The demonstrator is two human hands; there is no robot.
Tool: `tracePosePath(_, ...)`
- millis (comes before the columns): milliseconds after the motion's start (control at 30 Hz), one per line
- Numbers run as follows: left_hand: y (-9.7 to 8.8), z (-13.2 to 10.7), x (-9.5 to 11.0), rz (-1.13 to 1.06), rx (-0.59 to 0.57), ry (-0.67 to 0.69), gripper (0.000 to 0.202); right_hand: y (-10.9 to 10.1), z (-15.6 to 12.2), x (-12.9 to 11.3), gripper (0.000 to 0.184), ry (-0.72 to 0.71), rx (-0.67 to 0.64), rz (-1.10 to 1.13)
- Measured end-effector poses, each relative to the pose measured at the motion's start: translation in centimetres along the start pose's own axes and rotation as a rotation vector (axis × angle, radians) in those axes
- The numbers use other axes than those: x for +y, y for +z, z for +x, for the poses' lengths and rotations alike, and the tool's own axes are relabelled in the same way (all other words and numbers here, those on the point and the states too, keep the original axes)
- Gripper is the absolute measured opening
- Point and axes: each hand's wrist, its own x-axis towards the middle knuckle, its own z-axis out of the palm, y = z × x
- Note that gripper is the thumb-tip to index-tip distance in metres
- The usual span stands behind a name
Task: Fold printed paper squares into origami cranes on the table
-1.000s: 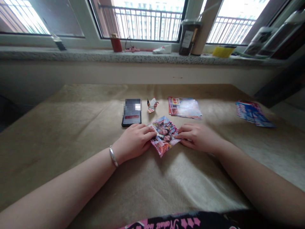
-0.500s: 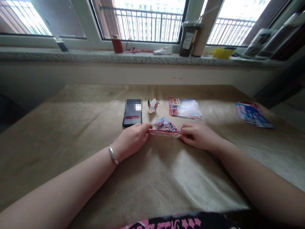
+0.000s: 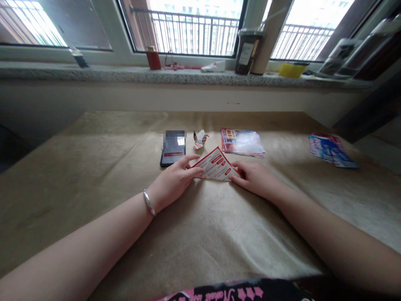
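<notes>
A printed sheet of paper (image 3: 216,165), folded into a triangle with its point away from me, lies between my hands. Its upper face is white with red borders and red labels. My left hand (image 3: 177,175) pinches the left corner, thumb on top. At the right corner, my right hand (image 3: 253,177) grips the paper between thumb and fingers. Just beyond my left hand lies a black phone (image 3: 173,146), its screen partly pixelated. A small folded paper figure (image 3: 199,139) stands to the right of the phone.
Behind the folded sheet lies a stack of printed leaflets (image 3: 242,142). More blue and red leaflets (image 3: 332,151) are fanned out at the far right. The tan-covered table (image 3: 125,234) ends below a stone window sill (image 3: 125,75) holding a dark jar (image 3: 249,52) and a red container (image 3: 153,58).
The paper has turned from its colourful picture side, seen partly folded, to its white text side as a triangle. Both hands have shifted their grip at the corners.
</notes>
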Motion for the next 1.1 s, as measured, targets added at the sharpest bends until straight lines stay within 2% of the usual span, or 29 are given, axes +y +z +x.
tracePosePath(100,0.0,0.0,-0.2,0.024,0.015,0.019,0.027,0.3,0.2,-0.1,0.035,0.017,0.02,-0.018)
tracePosePath(233,-0.2,0.1,-0.1,0.101,-0.028,0.045,0.026,0.4,0.2,-0.1,0.042,0.018,0.053,-0.014)
tracePosePath(367,-0.6,0.1,0.3,0.146,-0.073,0.056,0.025,0.5,0.2,-0.1,0.042,0.021,0.07,-0.028)
tracePosePath(500,-0.8,0.1,0.7,0.199,-0.125,0.129,0.03,0.6,0.3,0.0,0.041,0.009,0.083,-0.048)
tracePosePath(733,-0.9,0.1,0.9,0.309,-0.134,0.193,0.027,0.4,0.3,0.3,0.037,-0.051,0.057,-0.045)
tracePosePath(1100,-1.6,0.2,1.4,0.385,-0.191,0.108,0.022,0.5,0.2,1.3,0.036,-0.117,0.048,0.006)
